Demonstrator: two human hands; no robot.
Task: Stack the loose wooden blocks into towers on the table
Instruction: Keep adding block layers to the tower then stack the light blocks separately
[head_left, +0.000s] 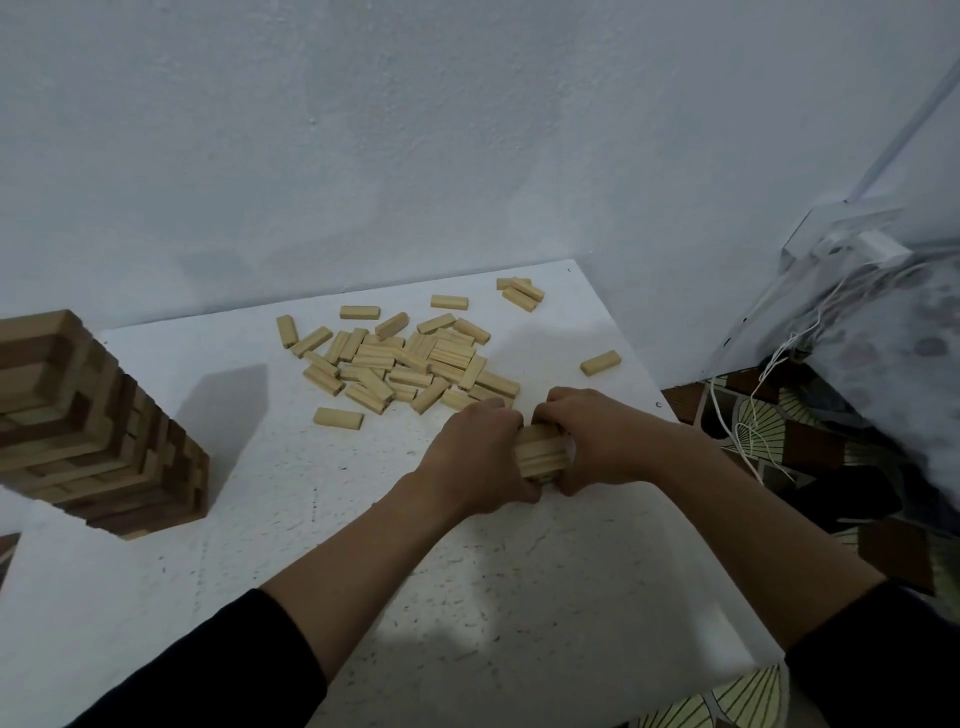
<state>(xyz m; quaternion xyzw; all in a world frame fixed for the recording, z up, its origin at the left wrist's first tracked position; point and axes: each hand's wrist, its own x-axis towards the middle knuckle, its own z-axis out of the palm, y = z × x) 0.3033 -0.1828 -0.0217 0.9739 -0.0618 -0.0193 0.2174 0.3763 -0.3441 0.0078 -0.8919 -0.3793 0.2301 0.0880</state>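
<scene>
second tower starts beside the pile

at the frame's left edge i see a finished tower (104, 426) on the white table (311, 519). at centre, the loose blocks (410, 364) lie scattered. just below and right of them, the left hand (472, 457) and right hand (597, 441) curl round a small stack (540, 449), one at each end. its top blocks run left to right. i judge the left hand is nearer the pile.

Left hand (478, 452) and right hand (602, 441) clasp, seemingly, stacked blocks (540, 453).

We see dim, bluish light; the tower (104, 431) casts a soft shadow to its right on the table (270, 530), and far right of it the view blurs.
</scene>
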